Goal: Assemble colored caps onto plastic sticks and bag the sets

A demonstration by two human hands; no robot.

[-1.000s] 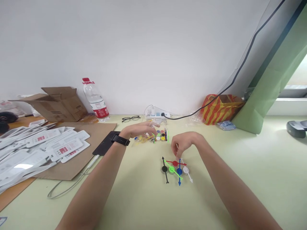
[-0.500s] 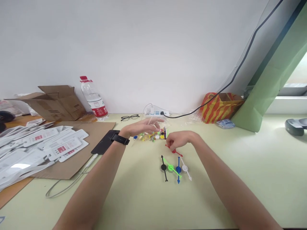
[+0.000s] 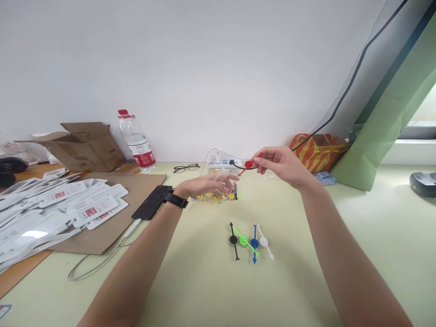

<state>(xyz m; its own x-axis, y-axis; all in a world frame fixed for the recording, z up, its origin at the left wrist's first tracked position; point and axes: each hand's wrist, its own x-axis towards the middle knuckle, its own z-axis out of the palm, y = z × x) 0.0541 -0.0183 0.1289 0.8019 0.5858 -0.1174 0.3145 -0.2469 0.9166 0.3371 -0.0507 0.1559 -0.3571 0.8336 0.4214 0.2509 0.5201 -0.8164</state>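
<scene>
My right hand (image 3: 277, 164) is raised above the table and pinches a red arrow spinner (image 3: 248, 165) by its tail, the tip slanting down to the left. Just below it my left hand (image 3: 207, 185), with a black watch on the wrist, holds the mouth of a clear plastic bag (image 3: 218, 193) filled with several coloured spinner pieces. Nearer to me on the pale green table lie a black arrow spinner (image 3: 233, 240), a green arrow spinner (image 3: 244, 240), a blue arrow spinner (image 3: 254, 243) and a white arrow spinner (image 3: 264, 242), close together.
A black phone (image 3: 151, 202) with a white cable lies on brown cardboard (image 3: 102, 231) at left, beside a heap of white packets (image 3: 44, 211). Along the wall stand an open carton (image 3: 80, 145), a water bottle (image 3: 136, 141), glasses (image 3: 185, 168), a power strip (image 3: 223, 162) and a striped bag (image 3: 313, 152).
My right hand picked the red arrow spinner out of the group on the table and lifted it up to the bag's mouth. My left hand stayed on the bag.
</scene>
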